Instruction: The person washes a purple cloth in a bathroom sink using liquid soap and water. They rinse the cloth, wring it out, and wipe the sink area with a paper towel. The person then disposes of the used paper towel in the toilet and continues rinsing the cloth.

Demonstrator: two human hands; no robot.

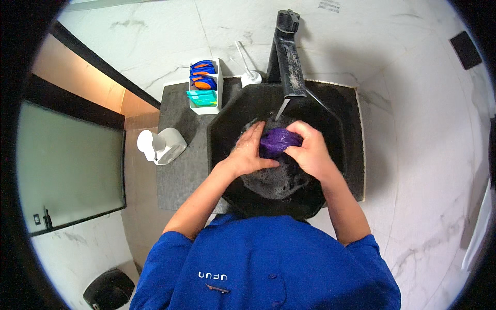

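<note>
My right hand [313,149] grips a wet purple bundle [279,142], cloth or mesh by its look, from its right side between thumb and fingers. Against or just beside its left edge is my left hand [250,150], fingers spread and thumb apart; whether they touch is hard to tell. Both hands are over a black octagonal basin [223,135]. Below them, soapy water with suds [275,186] lies in the bowl. A thin stream of water [282,109] runs from the black faucet [292,66] behind the bundle.
Left of the basin, a white dispenser [168,145] stands on the dark grey counter [182,186]. Behind it sits a white caddy [205,110] holding blue and teal packets. A small white holder with sticks [251,77] is beside the faucet. Marble-look wall [403,116] borders the right.
</note>
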